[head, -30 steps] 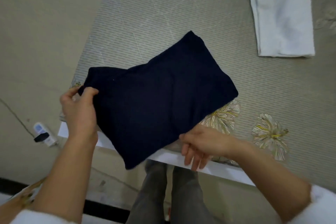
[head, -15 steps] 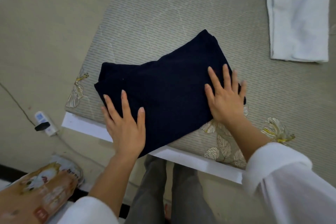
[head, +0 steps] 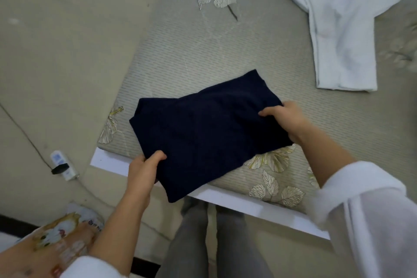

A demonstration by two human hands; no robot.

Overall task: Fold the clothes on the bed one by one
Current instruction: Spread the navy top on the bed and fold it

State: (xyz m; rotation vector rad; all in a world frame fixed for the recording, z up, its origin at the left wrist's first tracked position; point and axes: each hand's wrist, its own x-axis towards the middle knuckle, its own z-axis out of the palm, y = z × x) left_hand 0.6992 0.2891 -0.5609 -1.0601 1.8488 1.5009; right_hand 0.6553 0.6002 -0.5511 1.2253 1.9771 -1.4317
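A folded navy blue garment (head: 203, 128) lies near the front corner of the bed (head: 203, 52), its near corner hanging slightly over the white bed edge. My left hand (head: 144, 169) pinches its near left edge, thumb on top. My right hand (head: 284, 117) grips its right edge, fingers curled over the cloth. A white garment (head: 343, 36) lies spread out, unfolded, at the far right of the bed.
The bed's grey mat has leaf prints. Its white frame edge (head: 248, 203) runs along the front. On the floor to the left lie a white power strip (head: 63, 165) with a cable and a patterned bag (head: 56, 237). My legs stand at the bed's edge.
Half a second ago both hands lay flat and open on the navy garment, pressing it. Now each hand has closed on an edge of it. The view has pulled back.
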